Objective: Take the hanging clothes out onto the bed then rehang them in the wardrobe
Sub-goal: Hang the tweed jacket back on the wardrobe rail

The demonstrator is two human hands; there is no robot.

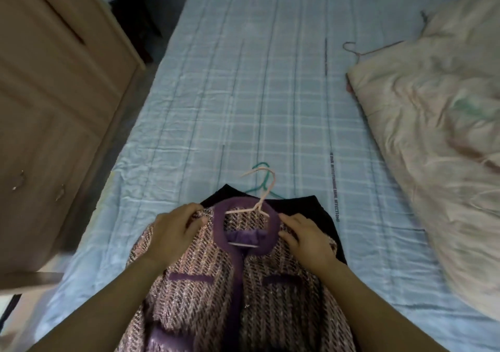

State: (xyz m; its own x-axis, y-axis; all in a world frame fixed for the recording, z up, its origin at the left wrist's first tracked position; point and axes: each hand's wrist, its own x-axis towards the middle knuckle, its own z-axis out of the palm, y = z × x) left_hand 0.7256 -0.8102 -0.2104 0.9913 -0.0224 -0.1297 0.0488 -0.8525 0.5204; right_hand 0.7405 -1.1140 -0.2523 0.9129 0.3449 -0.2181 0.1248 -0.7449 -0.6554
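Where it is gripped, left hand (173, 232): fingers curled on one jacket (205, 297) shoulder.
Right hand (305, 236): other shoulder pinched between thumb and forefinger.
Jacket: laid on a hanger (261, 200), over a black garment (322, 216).
Bed (243, 95): jacket borne at near end; wardrobe (54, 81) stood left.

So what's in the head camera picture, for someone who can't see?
The left hand and right hand hold the shoulders of a purple-trimmed tweed jacket on a pink hanger, laid over a black garment on the blue checked bed.
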